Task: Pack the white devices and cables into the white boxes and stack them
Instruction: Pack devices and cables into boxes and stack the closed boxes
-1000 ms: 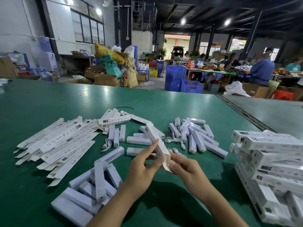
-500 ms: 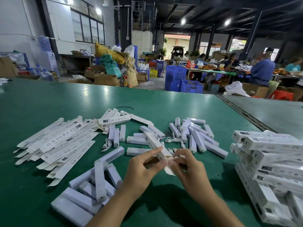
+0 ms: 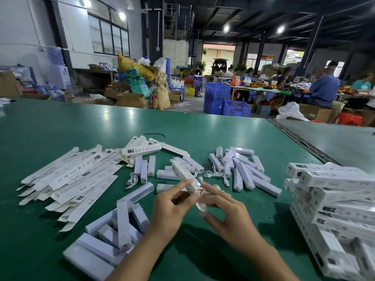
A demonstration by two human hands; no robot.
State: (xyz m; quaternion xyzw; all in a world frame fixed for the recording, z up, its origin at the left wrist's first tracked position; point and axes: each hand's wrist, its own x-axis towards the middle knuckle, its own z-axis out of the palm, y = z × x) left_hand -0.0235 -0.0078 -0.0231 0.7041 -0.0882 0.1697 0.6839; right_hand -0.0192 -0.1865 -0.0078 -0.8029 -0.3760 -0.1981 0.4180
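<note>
While left hand [image 3: 168, 209] fingers grip the white box [image 3: 183, 175], right hand [image 3: 227, 211] fingers pinch its near end.

Bare green table [image 3: 60, 126] beyond flat boxes [image 3: 69, 177], packed stack [image 3: 334, 209].

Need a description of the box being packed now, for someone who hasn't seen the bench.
On the green table, find the left hand and right hand meeting at bottom centre. They hold a long white cardboard box pointing away from the camera. It is the only box in hand, near end open; flattened boxes lie left, closed boxes are stacked right.
</note>
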